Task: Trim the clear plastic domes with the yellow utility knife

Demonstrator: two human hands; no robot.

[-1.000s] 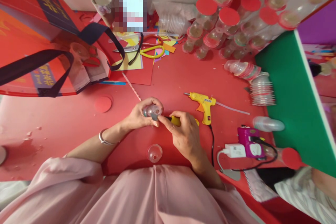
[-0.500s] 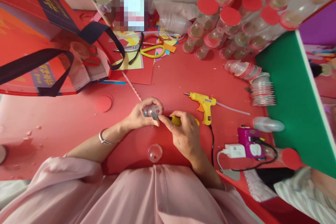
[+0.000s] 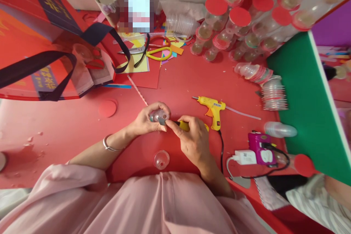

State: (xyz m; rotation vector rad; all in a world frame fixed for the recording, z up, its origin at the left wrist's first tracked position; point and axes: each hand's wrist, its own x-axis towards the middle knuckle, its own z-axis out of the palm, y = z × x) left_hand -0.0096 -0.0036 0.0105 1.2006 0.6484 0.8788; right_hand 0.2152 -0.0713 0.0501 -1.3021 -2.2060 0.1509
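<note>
My left hand (image 3: 149, 120) is closed around a small clear plastic dome cup (image 3: 157, 114), its fingers curled over the far side and the thumb underneath. My right hand (image 3: 192, 137) grips a yellow-and-black utility knife (image 3: 183, 126). The grey blade lies against the near side of the cup, close to my left thumb. Another clear dome piece (image 3: 161, 159) sits on the red table between my forearms. A yellow hot glue gun (image 3: 212, 109) lies beyond my right hand, a glue stick coming out of its back. One patterned strip (image 3: 138, 90) lies just past my left fingers.
Scissors (image 3: 157, 51) rest on coloured paper at the back. Capped clear containers (image 3: 216, 7) crowd the back right. Stacked plastic cups (image 3: 275, 93) stand by a green divider (image 3: 307, 91). A purple power adapter (image 3: 262, 150) with cables is at right. A red bag (image 3: 55, 44) occupies the left.
</note>
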